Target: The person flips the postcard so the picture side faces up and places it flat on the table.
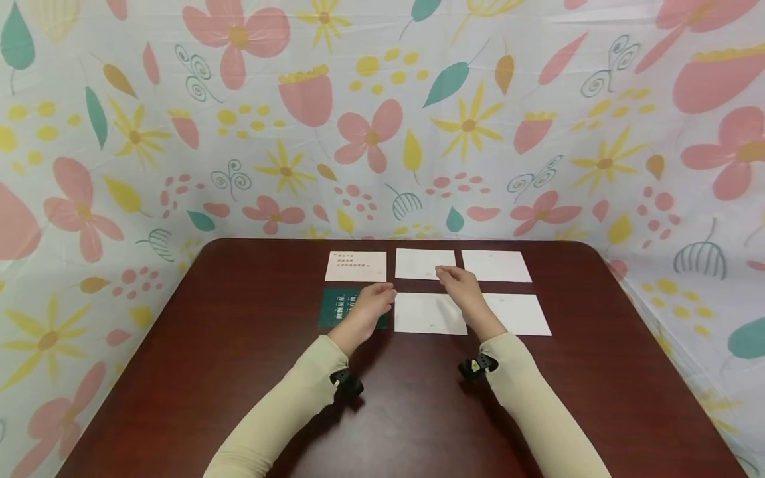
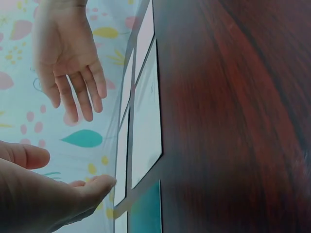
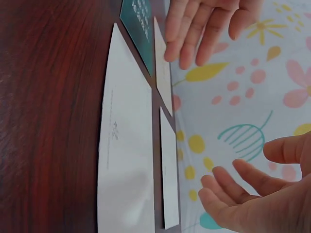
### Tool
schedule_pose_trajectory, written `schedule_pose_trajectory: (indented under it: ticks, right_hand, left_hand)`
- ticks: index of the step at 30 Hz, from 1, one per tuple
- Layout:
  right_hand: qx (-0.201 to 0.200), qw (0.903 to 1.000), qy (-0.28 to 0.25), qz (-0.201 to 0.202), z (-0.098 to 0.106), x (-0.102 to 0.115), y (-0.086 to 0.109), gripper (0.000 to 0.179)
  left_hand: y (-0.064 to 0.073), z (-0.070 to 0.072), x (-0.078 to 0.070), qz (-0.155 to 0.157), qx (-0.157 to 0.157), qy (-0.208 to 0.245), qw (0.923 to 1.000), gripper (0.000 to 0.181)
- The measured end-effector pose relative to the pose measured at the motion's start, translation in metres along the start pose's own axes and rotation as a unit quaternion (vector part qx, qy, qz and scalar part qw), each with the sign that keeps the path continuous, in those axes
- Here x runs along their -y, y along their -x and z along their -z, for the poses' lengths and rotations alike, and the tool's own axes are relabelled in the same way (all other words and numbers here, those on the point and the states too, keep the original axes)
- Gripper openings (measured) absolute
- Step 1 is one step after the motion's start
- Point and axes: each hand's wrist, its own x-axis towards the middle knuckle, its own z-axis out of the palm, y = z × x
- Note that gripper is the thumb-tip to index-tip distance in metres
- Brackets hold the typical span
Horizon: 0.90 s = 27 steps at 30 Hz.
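Left grip [image 1: 367,307], right grip [image 1: 465,292] loose above cards [image 1: 425,314]

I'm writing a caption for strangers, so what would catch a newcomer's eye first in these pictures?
Probably the bright flowered cloth behind the dark table. Next, the green card at the near left of two rows of cards, the only dark one among pale ones. Then the left hand and right hand, both empty, held over the cards.

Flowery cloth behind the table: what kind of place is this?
Probably an indoor corner set up for filming: a flowery cloth hangs around a dark table, with cards laid in two rows.
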Motion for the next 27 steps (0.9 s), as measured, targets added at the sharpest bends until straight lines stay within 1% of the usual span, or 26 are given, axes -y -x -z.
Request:
schedule_pose_trajectory:
  ticks: [7,9,12,16,20,27]
  right_hand:
    - [0.013,0.9996,0.011,-0.022,0.007,-0.007,0.012,0.055]
    - [0.016,0.9993,0.016,-0.031,0.009,-0.01,0.015,0.058]
    - [0.019,0.999,0.014,-0.039,0.01,-0.014,0.017,0.062]
    - [0.022,0.9988,0.01,-0.043,0.011,-0.019,0.021,0.062]
    - [0.022,0.9984,0.017,-0.049,0.013,-0.023,0.025,0.063]
    - [0.024,0.9971,0.023,-0.068,0.017,-0.027,0.029,0.067]
  left_hand:
    - [0.003,-0.003,0.004,0.023,0.029,-0.013,0.9992,0.052]
    - [0.003,-0.004,0.005,0.028,0.032,-0.017,0.9989,0.054]
    - [0.002,-0.005,0.007,0.035,0.03,-0.021,0.9987,0.055]
    - [0.0,-0.006,0.01,0.038,0.022,-0.016,0.9989,0.057]
    - [0.001,-0.008,0.01,0.043,0.015,-0.016,0.9988,0.057]
    - [0.0,-0.01,0.014,0.035,0.014,-0.007,0.9993,0.058]
